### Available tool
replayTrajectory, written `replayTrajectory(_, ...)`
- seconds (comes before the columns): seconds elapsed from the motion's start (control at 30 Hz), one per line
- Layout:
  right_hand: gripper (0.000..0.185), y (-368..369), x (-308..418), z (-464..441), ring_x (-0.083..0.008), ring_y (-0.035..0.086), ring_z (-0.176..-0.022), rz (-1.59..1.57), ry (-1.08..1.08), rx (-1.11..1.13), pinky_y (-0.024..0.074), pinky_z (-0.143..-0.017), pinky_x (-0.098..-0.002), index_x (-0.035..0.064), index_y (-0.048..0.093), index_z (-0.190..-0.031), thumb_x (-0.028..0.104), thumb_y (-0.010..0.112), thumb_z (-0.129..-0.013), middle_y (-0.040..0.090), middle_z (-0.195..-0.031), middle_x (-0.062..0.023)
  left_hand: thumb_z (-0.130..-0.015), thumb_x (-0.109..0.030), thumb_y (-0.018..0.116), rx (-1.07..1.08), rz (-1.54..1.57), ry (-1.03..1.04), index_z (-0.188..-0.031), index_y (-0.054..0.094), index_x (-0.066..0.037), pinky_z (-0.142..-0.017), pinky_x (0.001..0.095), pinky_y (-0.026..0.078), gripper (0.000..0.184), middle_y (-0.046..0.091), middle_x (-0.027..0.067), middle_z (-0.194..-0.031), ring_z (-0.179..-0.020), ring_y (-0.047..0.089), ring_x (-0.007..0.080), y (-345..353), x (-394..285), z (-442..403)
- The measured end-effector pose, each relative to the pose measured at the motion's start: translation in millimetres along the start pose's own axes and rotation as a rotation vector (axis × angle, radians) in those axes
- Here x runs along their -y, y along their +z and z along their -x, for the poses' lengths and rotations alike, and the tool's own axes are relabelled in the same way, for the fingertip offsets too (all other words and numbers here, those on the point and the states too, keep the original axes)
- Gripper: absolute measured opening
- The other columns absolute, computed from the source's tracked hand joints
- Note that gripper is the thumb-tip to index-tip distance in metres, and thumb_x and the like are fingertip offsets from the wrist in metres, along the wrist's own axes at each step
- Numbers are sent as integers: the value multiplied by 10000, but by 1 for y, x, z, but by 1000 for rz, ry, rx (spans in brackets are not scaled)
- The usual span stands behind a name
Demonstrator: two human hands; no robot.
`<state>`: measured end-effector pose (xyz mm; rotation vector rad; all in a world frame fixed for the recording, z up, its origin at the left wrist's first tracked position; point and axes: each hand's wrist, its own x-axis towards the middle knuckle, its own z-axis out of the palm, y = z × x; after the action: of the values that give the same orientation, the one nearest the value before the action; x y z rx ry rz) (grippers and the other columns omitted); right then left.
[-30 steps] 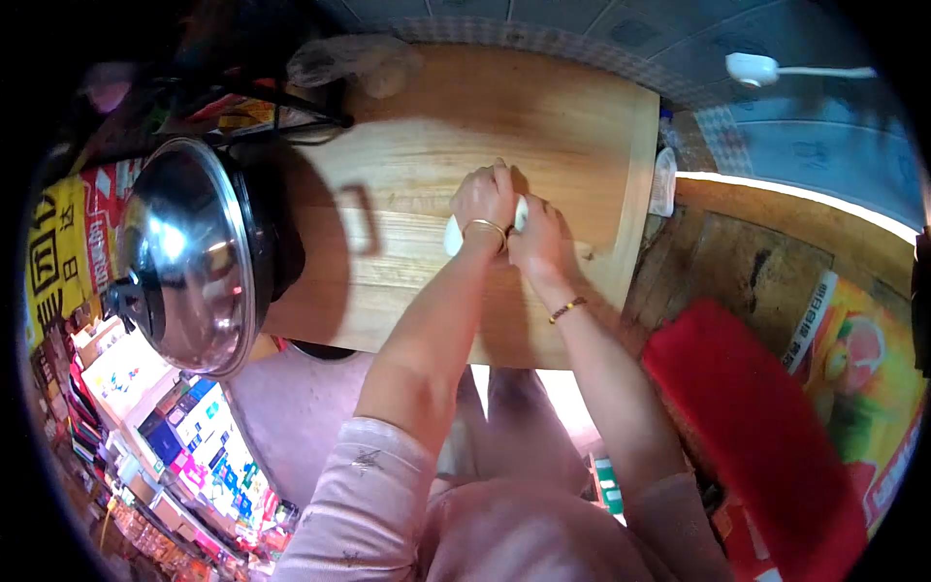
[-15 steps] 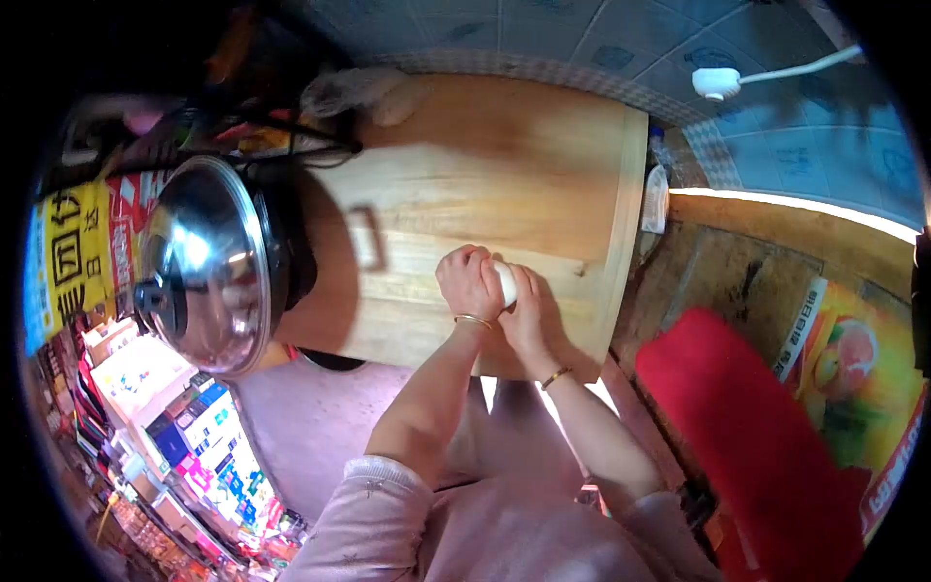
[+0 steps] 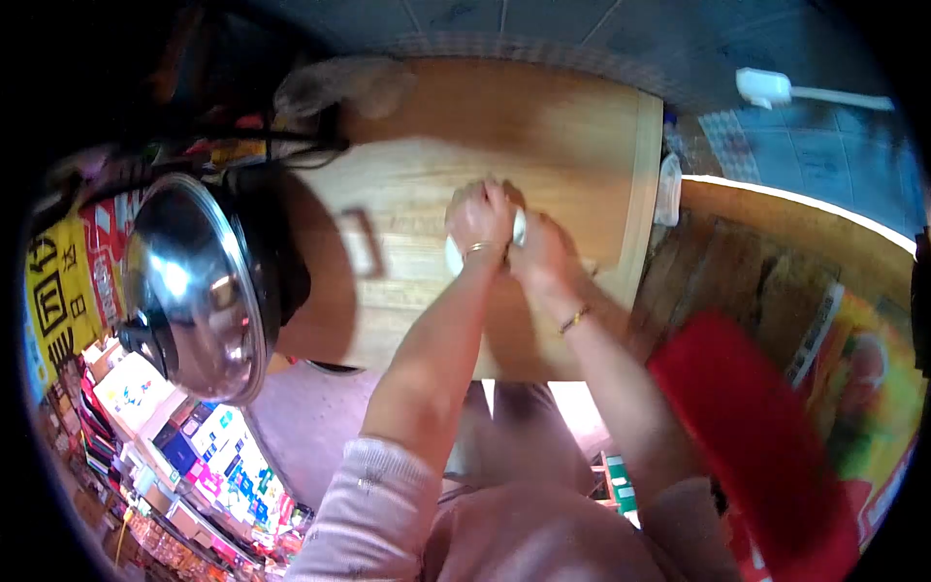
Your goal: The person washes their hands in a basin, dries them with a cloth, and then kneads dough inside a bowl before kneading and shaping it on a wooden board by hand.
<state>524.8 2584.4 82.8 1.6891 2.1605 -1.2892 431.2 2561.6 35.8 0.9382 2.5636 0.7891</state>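
A lump of white dough (image 3: 453,256) lies on the wooden board (image 3: 417,320), mostly covered by my two hands. My left hand (image 3: 480,215) presses down over it with fingers curled, and white shows at the wrist side. Close against it on the right, my right hand (image 3: 539,254) is closed around the other side of the dough, where a small white patch shows between the hands. Motion blur softens the fingers, and their undersides are hidden.
A pan with a shiny domed lid (image 3: 189,291) stands at the board's left, its handle's shadow falling on the wood. A clear plastic bag (image 3: 339,85) lies at the back left. A red padded item (image 3: 752,436) is near my right arm. A white plug (image 3: 764,87) hangs at upper right.
Both hands have pushed forward along the board, away from my body, with the dough under them. The dough now shows on the left of my left hand too. The view has shifted slightly.
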Motion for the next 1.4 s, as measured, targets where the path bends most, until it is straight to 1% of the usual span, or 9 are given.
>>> replayTrajectory(0.13, 540, 13, 16, 17, -334, 510, -1084, 228, -236, -206, 448, -878, -429, 96, 486, -1281, 50, 573, -750, 561, -1132, -149, -906, -406, 345, 463, 258, -339, -911, 681, -16, -846, 473, 440, 515, 653, 219, -971, -923, 602, 413, -36, 3, -11)
replayTrajectory(0.27, 576, 45, 16, 58, -365, 471, -1106, 286, -560, -405, 418, -931, -452, 63, 461, -1298, 45, 594, -737, 506, -1179, -157, -897, -436, 318, 326, 34, -228, -986, 684, -48, -884, 453, 432, 541, 640, 223, -1054, -1009, 589, 389, -33, 54, 9)
replayTrajectory(0.33, 590, 44, 1, 77, -389, 448, -1126, 103, -597, -340, 400, -949, -458, 10, 456, -1270, 21, 624, -705, 480, -1211, -173, -876, -189, 452, 266, -10, -108, -911, 618, -39, -815, 481, 447, 226, 631, 205, -936, -893, 575, 415, -61, 29, 49)
replayTrajectory(0.43, 642, 15, -22, 80, -379, 459, -1154, -49, -423, 24, 376, -1000, -434, -12, 442, -1268, -51, 653, -662, 475, -1253, -205, -875, -196, 443, 1, 74, 98, -911, 635, -64, -830, 467, 427, 236, 620, 168, -951, -914, 546, 393, -46, 39, 100)
replayTrajectory(0.57, 656, 48, -40, 75, -360, 470, -1161, -237, -350, -320, 406, -981, -392, 32, 453, -1272, -103, 638, -658, 500, -1223, -185, -826, -192, 486, -249, 87, 244, -850, 643, -90, -858, 465, 381, 189, 602, 111, -952, -943, 523, 338, -25, 27, 91)
replayTrajectory(1.07, 479, 31, -7, -4, -413, 505, -1049, -230, -172, -334, 416, -915, -464, -21, 498, -1174, -28, 608, -709, 546, -1081, -233, -890, -284, 415, -42, -97, 95, -678, 663, -53, -741, 441, 446, 400, 660, 133, -771, -831, 584, 312, -1, -2, -15)
replayTrajectory(1.2, 203, 41, -57, -51, -192, 604, -612, -647, 76, 209, 483, -517, -362, 3, 568, -1022, 60, 586, -827, 625, -733, -118, -933, -405, 293, 307, -160, -138, -769, 689, -29, -820, 457, 466, 570, 671, 190, -913, -920, 605, 374, -24, -5, -2)
replayTrajectory(1.23, 219, -5, -9, -15, -203, 612, -654, -275, 242, 326, 508, -599, -363, 16, 572, -1026, 46, 583, -809, 647, -770, -140, -941, -432, 261, 384, -118, -98, -822, 691, -30, -841, 457, 462, 601, 661, 205, -959, -938, 605, 376, -32, 1, 5)
replayTrajectory(1.4, 456, 36, -8, 90, -338, 567, -1007, 105, -521, 50, 457, -904, -409, 17, 516, -1184, 23, 604, -737, 577, -1132, -184, -950, -457, 249, 558, 248, -515, -941, 680, -53, -890, 450, 430, 591, 645, 199, -1045, -985, 582, 390, -77, 61, 56)
